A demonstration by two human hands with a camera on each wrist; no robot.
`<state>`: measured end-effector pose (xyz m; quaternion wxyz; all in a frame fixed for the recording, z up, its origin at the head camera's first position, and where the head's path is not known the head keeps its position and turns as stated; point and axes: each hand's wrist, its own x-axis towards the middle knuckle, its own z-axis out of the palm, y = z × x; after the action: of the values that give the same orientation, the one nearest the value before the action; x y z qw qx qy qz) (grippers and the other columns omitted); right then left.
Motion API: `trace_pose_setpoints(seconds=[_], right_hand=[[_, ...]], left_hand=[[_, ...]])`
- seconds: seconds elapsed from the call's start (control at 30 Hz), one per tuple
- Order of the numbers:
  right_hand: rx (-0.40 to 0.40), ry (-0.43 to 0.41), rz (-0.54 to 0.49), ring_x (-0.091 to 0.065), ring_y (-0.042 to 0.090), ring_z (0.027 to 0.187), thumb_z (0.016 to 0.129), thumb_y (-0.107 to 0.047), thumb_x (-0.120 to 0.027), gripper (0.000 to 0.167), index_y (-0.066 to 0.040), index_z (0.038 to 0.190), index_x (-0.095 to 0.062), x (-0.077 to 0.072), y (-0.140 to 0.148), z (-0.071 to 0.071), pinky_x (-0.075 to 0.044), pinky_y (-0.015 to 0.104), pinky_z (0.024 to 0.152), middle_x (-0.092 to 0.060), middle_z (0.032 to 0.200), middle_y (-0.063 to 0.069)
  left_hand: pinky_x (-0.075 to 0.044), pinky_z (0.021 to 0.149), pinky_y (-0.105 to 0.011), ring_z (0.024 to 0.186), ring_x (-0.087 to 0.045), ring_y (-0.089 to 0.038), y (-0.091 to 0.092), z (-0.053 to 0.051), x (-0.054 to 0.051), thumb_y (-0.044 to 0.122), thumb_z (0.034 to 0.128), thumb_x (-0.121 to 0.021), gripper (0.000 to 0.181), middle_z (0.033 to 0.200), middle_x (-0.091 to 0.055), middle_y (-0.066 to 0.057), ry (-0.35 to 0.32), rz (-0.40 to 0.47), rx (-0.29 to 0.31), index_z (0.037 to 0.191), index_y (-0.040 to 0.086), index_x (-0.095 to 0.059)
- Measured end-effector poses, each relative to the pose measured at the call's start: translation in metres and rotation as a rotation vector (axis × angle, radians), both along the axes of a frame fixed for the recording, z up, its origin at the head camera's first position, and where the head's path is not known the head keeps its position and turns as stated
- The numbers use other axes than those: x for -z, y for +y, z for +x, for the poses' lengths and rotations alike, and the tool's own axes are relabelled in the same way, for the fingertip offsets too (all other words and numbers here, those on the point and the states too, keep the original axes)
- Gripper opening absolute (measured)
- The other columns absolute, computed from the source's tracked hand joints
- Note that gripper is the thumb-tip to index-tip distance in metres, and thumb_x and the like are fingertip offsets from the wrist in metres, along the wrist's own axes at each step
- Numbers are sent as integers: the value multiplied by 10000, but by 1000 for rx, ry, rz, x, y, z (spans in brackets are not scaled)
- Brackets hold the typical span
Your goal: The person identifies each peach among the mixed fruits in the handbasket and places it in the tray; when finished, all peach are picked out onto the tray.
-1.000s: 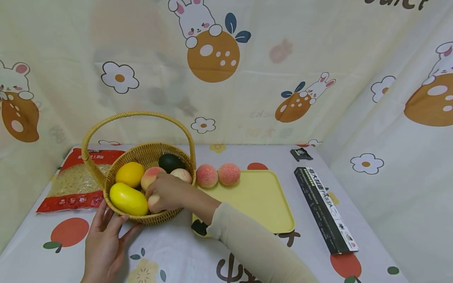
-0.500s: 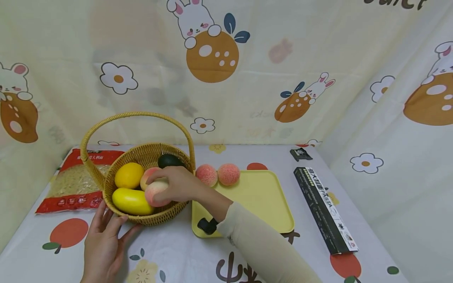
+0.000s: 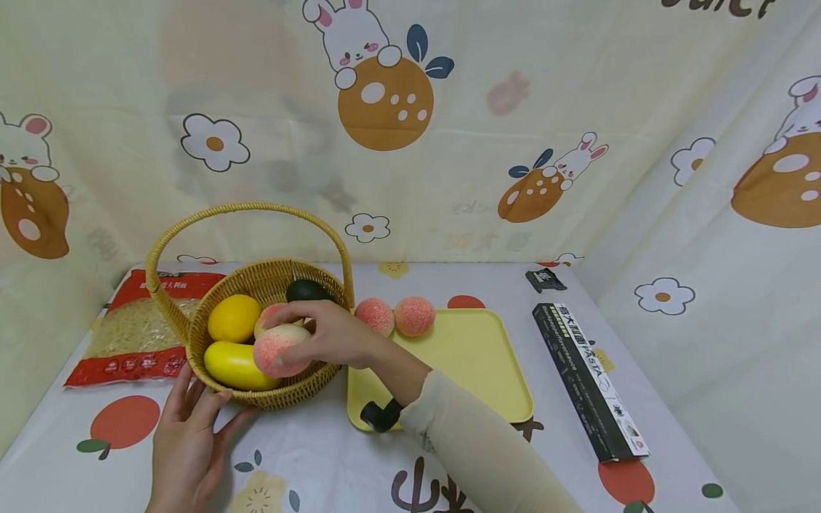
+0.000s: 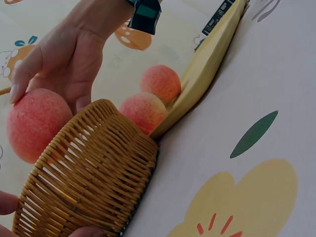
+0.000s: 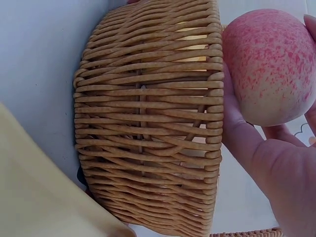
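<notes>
Right grip (image 3: 335,333) grasps a peach (image 3: 280,350), fingers and thumb around it, at the mouth of the wicker basket (image 3: 296,395). Light, even pressure should suit it, with knuckles clear of the rim. Left grip (image 3: 188,438), below and left of the right one, rests loosely spread fingers on the basket's wall; a gentle press there should steady it. Around both grips spreads a desk (image 3: 340,463) draped in printed white; right of them lies a yellow tray (image 3: 471,374); a patterned curtain (image 3: 256,64) hangs beyond.
</notes>
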<state>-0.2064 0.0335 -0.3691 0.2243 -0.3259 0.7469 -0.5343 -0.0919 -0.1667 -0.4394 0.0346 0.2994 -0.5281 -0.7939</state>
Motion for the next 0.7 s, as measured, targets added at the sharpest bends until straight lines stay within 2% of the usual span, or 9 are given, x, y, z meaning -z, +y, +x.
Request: trace_pose_setpoints(seconds=[0.3, 0.43, 0.7], right_hand=[[65, -35, -17, -621, 152, 977, 832, -116, -879, 494, -191, 1294, -723, -7, 8, 6, -614, 247, 822, -665, 1240, -53], [82, -28, -38, -618, 162, 1021, 825, -137, -885, 497, -214, 1287, -718, -11, 13, 9, -618, 274, 841, -647, 1270, -61], [129, 0, -91, -631, 196, 1017, 828, -102, -863, 507, -140, 1298, -678, -19, 31, 15, -617, 293, 864, -616, 1351, 40]], left_hand=[[-540, 1014, -505, 1568, -309, -270, 0, 0, -1, 84, 1079, -521, 801, 1786, -132, 77, -1, 7, -11, 1625, 567, -189], [-547, 1007, -506, 1569, -314, -277, 1, 0, 0, 81, 1075, -526, 811, 1787, -130, 80, -2, 3, -14, 1627, 566, -182], [-570, 961, -465, 1557, -331, -272, 0, 1, 1, 65, 1075, -523, 793, 1779, -166, 53, 12, 22, -20, 1622, 556, -226]])
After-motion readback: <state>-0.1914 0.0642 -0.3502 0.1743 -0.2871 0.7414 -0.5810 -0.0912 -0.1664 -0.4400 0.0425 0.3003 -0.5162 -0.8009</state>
